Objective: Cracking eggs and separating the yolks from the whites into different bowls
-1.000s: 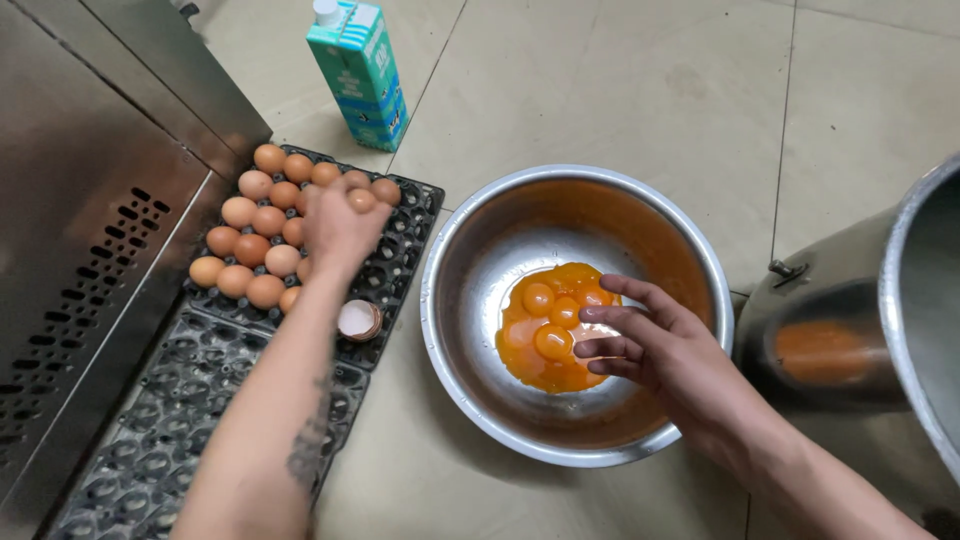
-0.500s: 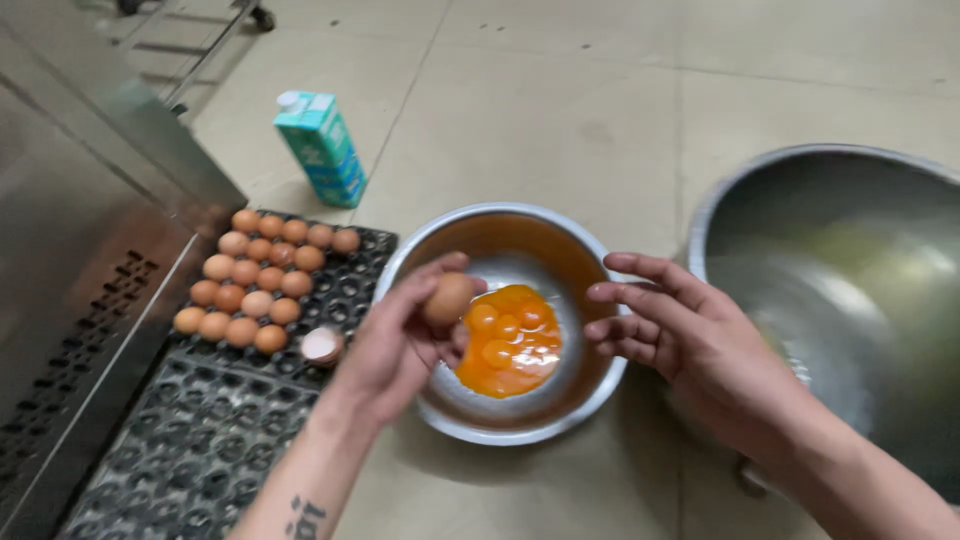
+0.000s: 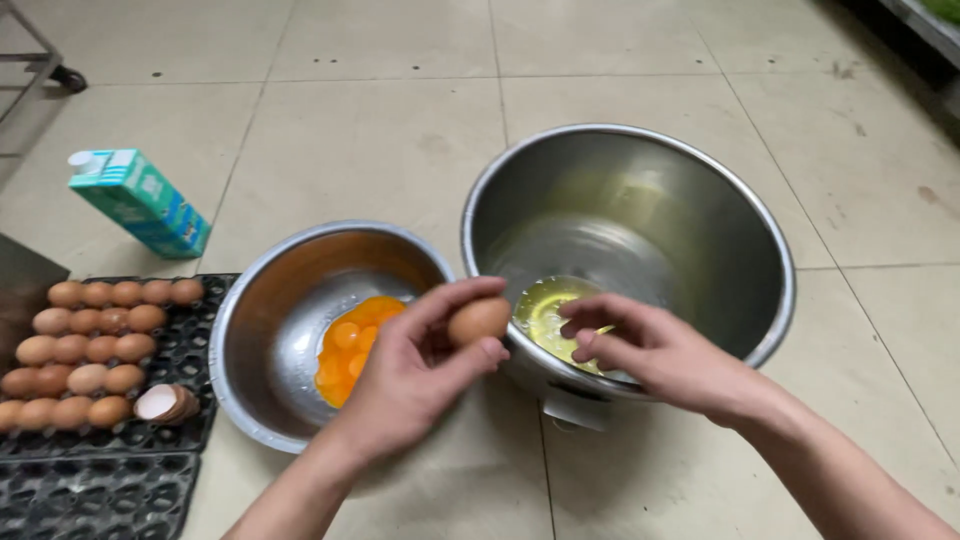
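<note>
Left hand [image 3: 410,375] grips a brown egg [image 3: 478,320] between two steel bowls; right hand [image 3: 655,355], fingers loosely curled, holds nothing.

Head camera looks steeply down, close above the floor [image 3: 620,60].

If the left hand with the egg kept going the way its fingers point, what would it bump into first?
Probably the rim of the big bowl, with the right hand close by. The left hand holds the egg right beside that rim, though depth is hard to judge.
</note>
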